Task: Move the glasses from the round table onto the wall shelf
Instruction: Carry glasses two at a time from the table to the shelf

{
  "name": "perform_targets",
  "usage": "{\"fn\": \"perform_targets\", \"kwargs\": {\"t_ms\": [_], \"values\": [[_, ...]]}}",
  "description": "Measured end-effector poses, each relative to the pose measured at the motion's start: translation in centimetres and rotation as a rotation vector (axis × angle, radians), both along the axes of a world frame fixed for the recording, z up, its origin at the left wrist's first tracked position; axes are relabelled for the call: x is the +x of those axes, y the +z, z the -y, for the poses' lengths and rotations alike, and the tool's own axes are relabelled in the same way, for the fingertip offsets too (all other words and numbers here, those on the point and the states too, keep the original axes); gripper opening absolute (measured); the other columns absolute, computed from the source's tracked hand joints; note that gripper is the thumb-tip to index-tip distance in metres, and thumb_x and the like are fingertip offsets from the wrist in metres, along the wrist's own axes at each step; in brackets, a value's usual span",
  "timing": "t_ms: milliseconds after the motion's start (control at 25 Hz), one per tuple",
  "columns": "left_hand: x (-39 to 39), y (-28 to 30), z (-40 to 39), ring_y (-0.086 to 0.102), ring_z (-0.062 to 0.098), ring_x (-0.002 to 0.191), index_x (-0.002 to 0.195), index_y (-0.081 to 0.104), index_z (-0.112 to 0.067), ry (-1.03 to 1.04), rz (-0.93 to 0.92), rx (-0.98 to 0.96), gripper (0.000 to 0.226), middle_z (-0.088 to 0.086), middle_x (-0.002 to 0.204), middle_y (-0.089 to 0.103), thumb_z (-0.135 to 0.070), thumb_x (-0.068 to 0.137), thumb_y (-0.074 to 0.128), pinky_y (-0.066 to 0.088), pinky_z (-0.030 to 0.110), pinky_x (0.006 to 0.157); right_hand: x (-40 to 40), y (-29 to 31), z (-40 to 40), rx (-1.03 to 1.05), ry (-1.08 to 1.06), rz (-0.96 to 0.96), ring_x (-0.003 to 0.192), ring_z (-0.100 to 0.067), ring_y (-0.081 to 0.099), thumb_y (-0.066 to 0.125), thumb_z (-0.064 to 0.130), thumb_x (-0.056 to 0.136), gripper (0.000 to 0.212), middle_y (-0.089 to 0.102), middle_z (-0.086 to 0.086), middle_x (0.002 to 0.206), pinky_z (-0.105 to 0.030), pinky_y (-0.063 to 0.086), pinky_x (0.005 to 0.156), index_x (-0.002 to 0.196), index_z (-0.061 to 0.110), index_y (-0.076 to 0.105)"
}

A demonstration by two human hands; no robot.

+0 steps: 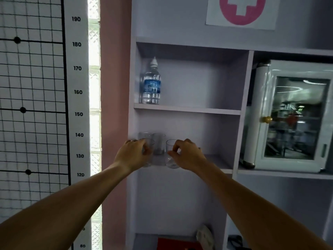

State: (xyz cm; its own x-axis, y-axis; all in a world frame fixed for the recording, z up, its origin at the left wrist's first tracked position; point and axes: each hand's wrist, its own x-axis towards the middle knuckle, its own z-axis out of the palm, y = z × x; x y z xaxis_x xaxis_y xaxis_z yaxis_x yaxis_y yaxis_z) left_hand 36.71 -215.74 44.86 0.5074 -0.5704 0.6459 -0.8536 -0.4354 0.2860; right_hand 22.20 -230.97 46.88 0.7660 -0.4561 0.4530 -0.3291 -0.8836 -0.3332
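Both my arms reach up to the middle shelf [219, 162] of a pale lilac wall unit. My left hand [134, 154] is closed around a clear glass [148, 164] at the shelf's left front. My right hand [187, 153] grips another clear glass [171, 156] by its side, near the shelf's front edge. Two more clear glasses stand behind them: one at the back left [145, 135] and one [159, 144] between my hands. The round table is out of view.
A water bottle [151, 83] stands on the shelf above. To the right, a small white glass-door cabinet [292, 116] fills the neighbouring compartment. A height chart [77, 114] hangs on the left wall. A red item [173, 243] and white cloth [204, 235] lie on a lower shelf.
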Motion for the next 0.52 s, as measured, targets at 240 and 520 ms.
{"fn": "perform_targets", "kwargs": {"t_ms": [240, 520], "values": [[0.1, 0.1, 1.6, 0.055, 0.017, 0.084, 0.09, 0.062, -0.022, 0.097, -0.01, -0.003, 0.012, 0.001, 0.099, 0.071, -0.034, 0.087, 0.062, 0.036, 0.027, 0.068, 2.8, -0.6, 1.9, 0.073, 0.06, 0.019, 0.103, -0.023, 0.056, 0.057, 0.041, 0.092, 0.013, 0.054, 0.001, 0.105, -0.044, 0.036, 0.1, 0.094, 0.029, 0.061], [0.1, 0.6, 1.7, 0.065, 0.031, 0.085, 0.106, 0.058, -0.023, 0.16, 0.054, -0.027, 0.028, 0.002, 0.118, 0.053, -0.036, 0.084, 0.069, 0.046, 0.031, 0.073, 5.3, -1.1, 2.7, 0.217, 0.141, 0.146, 0.098, -0.028, 0.061, 0.068, 0.039, 0.085, 0.036, 0.061, -0.009, 0.113, -0.033, 0.049, 0.078, 0.116, 0.024, 0.056]]}}
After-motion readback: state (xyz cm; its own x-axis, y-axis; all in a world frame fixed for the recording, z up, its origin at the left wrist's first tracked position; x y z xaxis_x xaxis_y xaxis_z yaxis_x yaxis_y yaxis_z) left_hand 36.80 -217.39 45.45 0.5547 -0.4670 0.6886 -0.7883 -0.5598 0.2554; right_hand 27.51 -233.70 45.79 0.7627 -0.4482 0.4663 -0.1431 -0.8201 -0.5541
